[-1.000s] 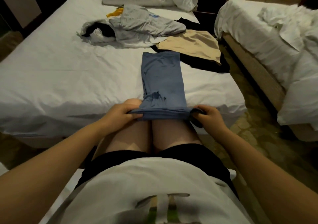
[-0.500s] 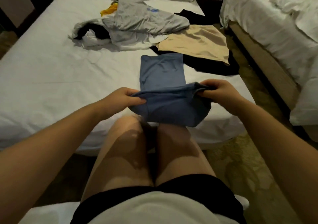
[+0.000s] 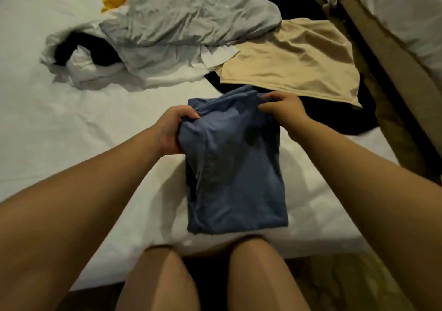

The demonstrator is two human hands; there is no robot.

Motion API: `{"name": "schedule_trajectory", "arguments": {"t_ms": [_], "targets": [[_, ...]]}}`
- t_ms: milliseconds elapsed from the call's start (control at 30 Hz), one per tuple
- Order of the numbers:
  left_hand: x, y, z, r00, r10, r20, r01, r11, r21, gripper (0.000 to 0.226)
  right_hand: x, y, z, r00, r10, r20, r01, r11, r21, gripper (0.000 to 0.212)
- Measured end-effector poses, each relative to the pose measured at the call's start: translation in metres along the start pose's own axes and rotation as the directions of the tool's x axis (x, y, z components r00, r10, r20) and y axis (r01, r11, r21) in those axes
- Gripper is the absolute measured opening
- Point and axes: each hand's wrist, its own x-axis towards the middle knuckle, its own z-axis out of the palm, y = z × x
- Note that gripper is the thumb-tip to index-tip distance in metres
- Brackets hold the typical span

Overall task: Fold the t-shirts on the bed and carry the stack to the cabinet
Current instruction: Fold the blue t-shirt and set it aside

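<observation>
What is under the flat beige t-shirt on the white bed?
A black garment lies under the beige t-shirt, showing past its near and right edges. How much of it lies beneath, and whether anything else does, is covered.

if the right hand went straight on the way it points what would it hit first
Probably the near corner of the beige t-shirt, just past the blue t-shirt the right hand pinches; depth is unclear.

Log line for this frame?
phase: folding | blue t-shirt: on bed | left hand: grips it | right hand: pinches it
</observation>
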Motion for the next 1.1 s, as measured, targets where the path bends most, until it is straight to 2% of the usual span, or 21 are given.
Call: {"name": "schedule_trajectory", "arguments": {"t_ms": [100,167,233,300,367,433,500,533,633,733,800,867,933,1000,1100], "targets": [[0.042,0.004,-0.006,0.997,-0.075,-0.005,0.075,0.996,0.039,0.025,0.036,0.032,0.009,0.999,0.041,-0.021,-0.043,0.990,-0.134,0.020],[0.062,0.002,-0.014,0.990,-0.141,0.020,0.140,0.989,0.052,0.021,0.046,0.049,0.013,0.999,0.034,-0.028,-0.038,0.987,-0.157,0.018],[0.073,-0.002,-0.024,0.979,-0.176,0.100,0.174,0.984,0.028,0.031,0.049,0.060,0.015,0.999,0.010,-0.046,-0.016,0.990,-0.138,0.016],[0.079,-0.004,-0.031,0.961,-0.176,0.213,0.180,0.984,0.000,0.055,0.048,0.065,0.014,0.997,-0.021,-0.076,0.015,0.997,-0.080,0.020],[0.080,0.002,-0.033,0.969,-0.091,0.228,0.091,0.996,0.010,0.054,0.046,0.060,0.012,0.993,-0.050,-0.109,0.054,0.998,0.037,0.024],[0.083,0.014,-0.029,0.986,-0.010,0.168,0.008,1.000,0.015,0.033,0.049,0.051,0.013,0.987,-0.074,-0.145,0.093,0.987,0.131,0.023],[0.089,0.020,-0.024,0.999,0.030,0.037,-0.030,0.999,0.022,0.013,0.055,0.046,0.018,0.984,-0.062,-0.168,0.087,0.985,0.151,0.018],[0.093,0.020,-0.022,0.999,0.044,-0.030,-0.042,0.997,0.058,0.013,0.057,0.046,0.021,0.984,-0.037,-0.174,0.063,0.987,0.147,0.019],[0.097,0.012,-0.014,0.975,0.143,-0.171,-0.125,0.986,0.114,0.010,0.052,0.051,0.024,0.988,0.017,-0.151,0.004,0.991,0.135,0.049],[0.085,-0.007,-0.015,0.883,0.348,-0.315,-0.365,0.931,0.005,0.003,0.032,0.057,0.021,0.988,0.032,-0.149,-0.010,0.989,0.145,0.072],[0.066,-0.027,-0.014,0.850,0.389,-0.356,-0.452,0.885,-0.110,0.009,0.011,0.065,0.018,0.982,0.091,-0.164,-0.055,0.976,0.212,0.076],[0.040,-0.052,-0.006,0.849,0.373,-0.375,-0.451,0.880,-0.145,0.023,-0.017,0.077,0.014,0.978,0.144,-0.149,-0.105,0.964,0.242,0.077],[0.011,-0.079,0.004,0.843,0.358,-0.402,-0.412,0.909,-0.055,0.037,-0.049,0.090,0.011,0.981,0.163,-0.106,-0.138,0.969,0.207,0.080],[-0.019,-0.109,0.010,0.815,0.415,-0.405,-0.375,0.910,0.177,0.049,-0.084,0.100,0.009,0.982,0.164,-0.093,-0.153,0.982,0.113,0.073],[-0.054,-0.146,0.010,0.812,0.475,-0.338,-0.281,0.826,0.488,0.066,-0.136,0.113,0.004,0.981,0.148,-0.124,-0.149,0.989,-0.004,0.061]]}}
